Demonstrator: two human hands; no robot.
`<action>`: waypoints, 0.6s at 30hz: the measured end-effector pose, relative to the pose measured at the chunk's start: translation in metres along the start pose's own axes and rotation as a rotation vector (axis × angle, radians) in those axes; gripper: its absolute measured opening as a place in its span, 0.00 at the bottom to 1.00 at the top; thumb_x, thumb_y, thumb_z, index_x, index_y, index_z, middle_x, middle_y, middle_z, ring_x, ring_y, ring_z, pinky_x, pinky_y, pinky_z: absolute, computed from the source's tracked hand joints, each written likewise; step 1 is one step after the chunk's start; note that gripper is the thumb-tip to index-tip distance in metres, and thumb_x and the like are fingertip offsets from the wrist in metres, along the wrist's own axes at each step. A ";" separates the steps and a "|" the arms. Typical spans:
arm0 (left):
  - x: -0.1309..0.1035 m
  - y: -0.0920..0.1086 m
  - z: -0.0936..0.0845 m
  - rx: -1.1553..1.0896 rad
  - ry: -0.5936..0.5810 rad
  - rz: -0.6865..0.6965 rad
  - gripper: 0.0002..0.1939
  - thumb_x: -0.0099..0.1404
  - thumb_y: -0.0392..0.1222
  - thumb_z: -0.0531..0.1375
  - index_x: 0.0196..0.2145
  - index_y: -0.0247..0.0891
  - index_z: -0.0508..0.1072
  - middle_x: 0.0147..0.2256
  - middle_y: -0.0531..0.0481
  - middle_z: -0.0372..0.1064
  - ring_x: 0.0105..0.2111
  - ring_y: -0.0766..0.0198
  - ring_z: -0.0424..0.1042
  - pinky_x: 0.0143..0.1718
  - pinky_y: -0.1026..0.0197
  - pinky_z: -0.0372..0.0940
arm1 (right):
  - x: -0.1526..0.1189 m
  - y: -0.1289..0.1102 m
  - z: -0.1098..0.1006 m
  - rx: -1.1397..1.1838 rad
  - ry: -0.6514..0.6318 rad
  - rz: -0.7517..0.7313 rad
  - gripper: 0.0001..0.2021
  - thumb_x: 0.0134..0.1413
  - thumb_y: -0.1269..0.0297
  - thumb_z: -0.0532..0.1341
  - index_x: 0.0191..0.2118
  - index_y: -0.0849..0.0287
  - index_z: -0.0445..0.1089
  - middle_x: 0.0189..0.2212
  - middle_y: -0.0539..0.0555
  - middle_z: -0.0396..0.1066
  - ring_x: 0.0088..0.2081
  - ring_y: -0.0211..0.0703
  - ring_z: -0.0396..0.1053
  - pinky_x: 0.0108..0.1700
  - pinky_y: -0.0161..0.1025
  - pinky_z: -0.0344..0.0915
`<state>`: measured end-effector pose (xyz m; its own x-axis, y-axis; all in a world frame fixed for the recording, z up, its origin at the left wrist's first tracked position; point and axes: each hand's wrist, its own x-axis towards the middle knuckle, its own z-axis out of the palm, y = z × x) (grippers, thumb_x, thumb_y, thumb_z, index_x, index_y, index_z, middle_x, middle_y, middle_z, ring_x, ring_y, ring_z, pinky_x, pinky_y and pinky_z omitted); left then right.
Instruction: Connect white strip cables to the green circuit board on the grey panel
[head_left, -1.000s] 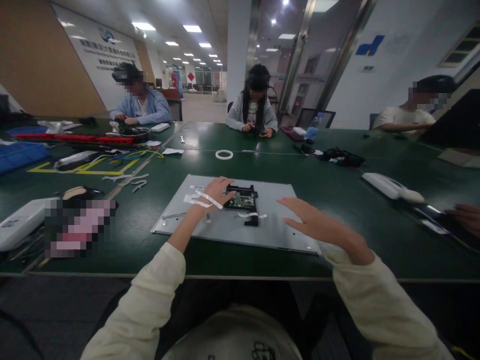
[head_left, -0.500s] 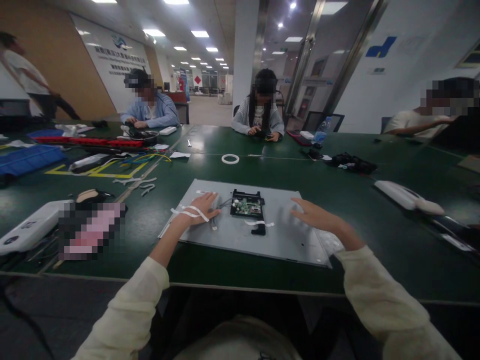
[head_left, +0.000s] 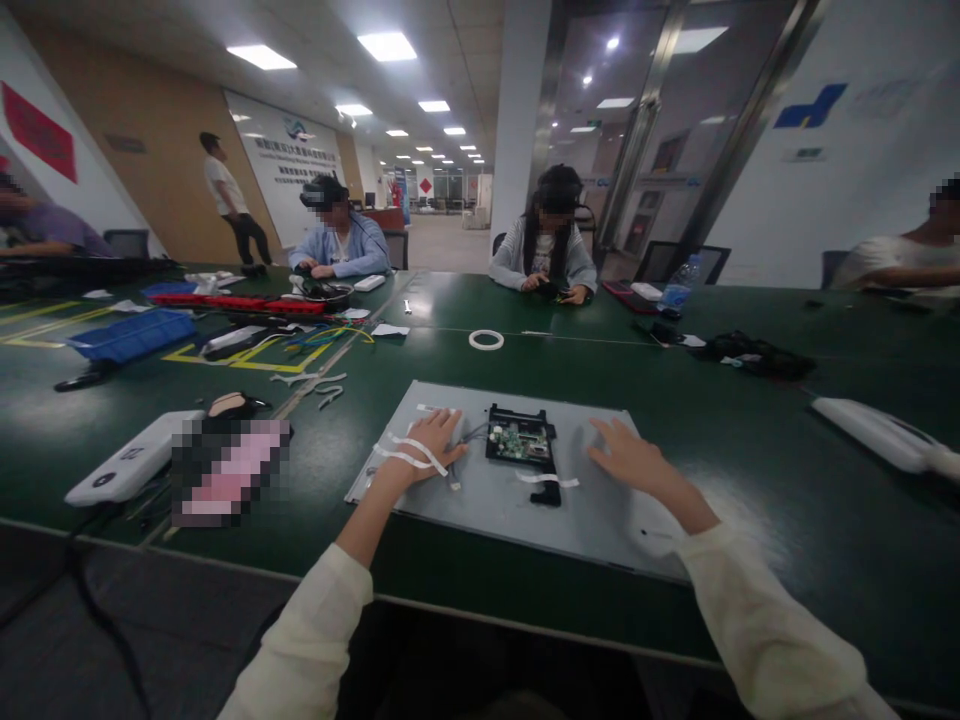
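A flat grey panel (head_left: 480,515) lies on the green table in front of me. At its middle sits a green circuit board (head_left: 517,440) in a black plastic frame (head_left: 546,492), with a strip of white tape (head_left: 549,481) across the lower part. My left hand (head_left: 431,445) is open over the panel's left side, fingers spread, near grey cables (head_left: 452,472) that run to the board. White tape strips (head_left: 409,453) lie across that wrist. Over the right side, my right hand (head_left: 628,460) is open with its fingers apart, holding nothing.
A roll of white tape (head_left: 486,341) lies beyond the panel. To the left are a white power bank-like device (head_left: 135,457), a blue tray (head_left: 133,336) and grey strips (head_left: 328,391). A white device (head_left: 874,432) lies at right. Two people sit across the table (head_left: 420,360).
The camera view has turned left and tilted up, so everything sits farther right and lower. Both hands stay open over the panel. A person in the background has walked on.
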<state>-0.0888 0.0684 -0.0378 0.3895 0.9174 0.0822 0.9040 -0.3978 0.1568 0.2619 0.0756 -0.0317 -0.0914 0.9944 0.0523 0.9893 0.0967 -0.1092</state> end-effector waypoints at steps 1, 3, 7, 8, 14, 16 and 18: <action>0.000 0.000 0.000 -0.003 0.002 -0.001 0.32 0.64 0.54 0.49 0.60 0.34 0.51 0.60 0.34 0.51 0.60 0.49 0.51 0.56 0.47 0.52 | -0.001 -0.004 0.001 -0.029 -0.008 0.025 0.27 0.55 0.50 0.48 0.59 0.54 0.58 0.57 0.65 0.55 0.50 0.64 0.63 0.47 0.62 0.58; -0.001 0.000 0.000 -0.007 0.004 -0.004 0.32 0.64 0.53 0.49 0.60 0.33 0.51 0.60 0.34 0.51 0.60 0.49 0.51 0.56 0.46 0.52 | -0.003 -0.010 0.004 -0.083 -0.011 0.059 0.27 0.56 0.49 0.46 0.59 0.54 0.57 0.59 0.66 0.52 0.51 0.67 0.62 0.48 0.65 0.55; -0.003 0.001 -0.003 -0.011 0.000 -0.009 0.32 0.64 0.53 0.49 0.60 0.32 0.51 0.60 0.34 0.51 0.60 0.49 0.51 0.56 0.47 0.52 | -0.005 -0.015 0.011 -0.128 0.021 0.068 0.28 0.58 0.47 0.43 0.59 0.54 0.57 0.60 0.65 0.49 0.53 0.72 0.57 0.49 0.66 0.52; -0.004 0.001 -0.004 -0.009 -0.001 -0.010 0.32 0.64 0.53 0.49 0.60 0.32 0.51 0.60 0.35 0.51 0.60 0.49 0.51 0.56 0.47 0.52 | -0.006 -0.015 0.013 -0.125 0.028 0.069 0.28 0.58 0.47 0.43 0.59 0.54 0.56 0.60 0.66 0.48 0.54 0.72 0.56 0.49 0.66 0.52; -0.003 -0.001 -0.003 0.007 0.007 -0.016 0.32 0.63 0.54 0.50 0.59 0.33 0.53 0.59 0.36 0.53 0.60 0.50 0.52 0.56 0.50 0.53 | -0.009 -0.014 0.017 -0.090 0.037 0.089 0.29 0.58 0.44 0.41 0.60 0.52 0.55 0.60 0.65 0.47 0.56 0.73 0.51 0.47 0.68 0.53; -0.002 -0.002 -0.001 0.008 0.015 -0.025 0.32 0.63 0.54 0.50 0.59 0.33 0.53 0.59 0.36 0.53 0.59 0.50 0.53 0.56 0.49 0.53 | -0.009 -0.013 0.016 -0.081 0.016 0.116 0.29 0.58 0.43 0.41 0.60 0.51 0.54 0.60 0.64 0.47 0.57 0.73 0.50 0.48 0.70 0.51; -0.001 -0.003 0.001 0.009 0.027 -0.031 0.31 0.63 0.54 0.50 0.58 0.34 0.54 0.59 0.36 0.53 0.59 0.49 0.54 0.55 0.48 0.54 | -0.008 -0.012 0.013 -0.059 0.002 0.136 0.30 0.57 0.43 0.42 0.60 0.51 0.54 0.61 0.64 0.46 0.58 0.72 0.46 0.48 0.71 0.49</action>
<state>-0.0923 0.0684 -0.0392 0.3564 0.9285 0.1039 0.9171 -0.3690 0.1513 0.2492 0.0668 -0.0441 0.0438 0.9981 0.0430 0.9975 -0.0413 -0.0566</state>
